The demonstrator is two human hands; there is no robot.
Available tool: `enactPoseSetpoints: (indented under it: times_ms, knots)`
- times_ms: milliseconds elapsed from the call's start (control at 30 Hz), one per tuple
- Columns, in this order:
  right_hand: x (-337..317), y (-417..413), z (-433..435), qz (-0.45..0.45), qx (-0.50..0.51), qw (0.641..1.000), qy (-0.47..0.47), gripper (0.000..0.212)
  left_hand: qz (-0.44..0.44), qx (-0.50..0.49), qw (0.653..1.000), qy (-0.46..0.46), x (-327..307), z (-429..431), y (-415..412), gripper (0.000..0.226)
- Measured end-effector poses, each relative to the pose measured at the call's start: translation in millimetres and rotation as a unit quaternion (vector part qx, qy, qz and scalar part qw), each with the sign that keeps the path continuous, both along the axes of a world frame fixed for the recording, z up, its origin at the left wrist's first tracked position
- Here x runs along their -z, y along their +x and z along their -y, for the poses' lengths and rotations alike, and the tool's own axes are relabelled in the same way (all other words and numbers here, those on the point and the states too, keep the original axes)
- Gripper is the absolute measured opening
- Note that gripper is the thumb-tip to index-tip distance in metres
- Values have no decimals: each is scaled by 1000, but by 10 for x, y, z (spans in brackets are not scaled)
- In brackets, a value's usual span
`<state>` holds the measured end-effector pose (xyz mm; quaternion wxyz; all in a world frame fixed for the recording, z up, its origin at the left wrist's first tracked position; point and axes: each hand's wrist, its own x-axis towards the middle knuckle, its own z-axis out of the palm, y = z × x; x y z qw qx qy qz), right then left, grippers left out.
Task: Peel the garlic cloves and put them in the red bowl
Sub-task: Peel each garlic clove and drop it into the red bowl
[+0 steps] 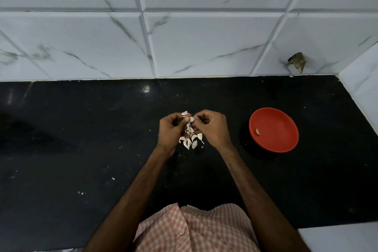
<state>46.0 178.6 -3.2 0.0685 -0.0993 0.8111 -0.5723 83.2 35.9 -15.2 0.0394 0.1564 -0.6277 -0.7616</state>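
Tiles (184, 37) of white with grey veining fill the upper half of the frame, meeting a side wall at the far right. Below them a black countertop (81, 139) spans the whole width of the middle and lower frame, flecked with small pale scraps. At the bottom centre shows the person's orange-and-white checked shirt (194, 231), with both bare forearms reaching up from it toward the centre.

Right of centre, the red bowl (282, 125) stands on the counter, well apart from the hands. The left hand (170, 129) and right hand (212, 127) meet at the centre of the frame, fingers curled inward, fingertips together. Between them they pinch one garlic clove (191, 119), thumb and fingers of each hand closed narrowly on it; a flake of skin (184, 112) sticks up just above it.

Directly beneath the hands, on the counter, lies a small heap of cloves and loose skins (193, 140), partly hidden by the left hand. A dark broken patch (297, 62) marks the wall at the right, just above the counter. Smallest, a single peeled clove (257, 131) lies inside the bowl near its left rim.
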Motion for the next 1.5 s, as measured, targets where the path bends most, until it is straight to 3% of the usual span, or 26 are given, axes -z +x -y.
enactPoseSetpoints:
  times_ms: [533,933,1167,1333,1500]
  knots:
    - [-6,11,82,84,14,991,-103,10,48,16,987,150,-9,10,21,9]
    - [-13,-24,17,49,1,998,-33,8,-27,34,997,-61,61,99,-4,11]
    - [-6,-17,17,-55,9,998,4,7,-35,45,993,-105,39,79,1,16]
    - [-10,-26,23,-94,-4,994,48,4,-41,45,978,-201,82,98,-6,10]
    - [2,-68,22,-143,-33,984,97,8,-38,69,939,-334,114,137,-13,13]
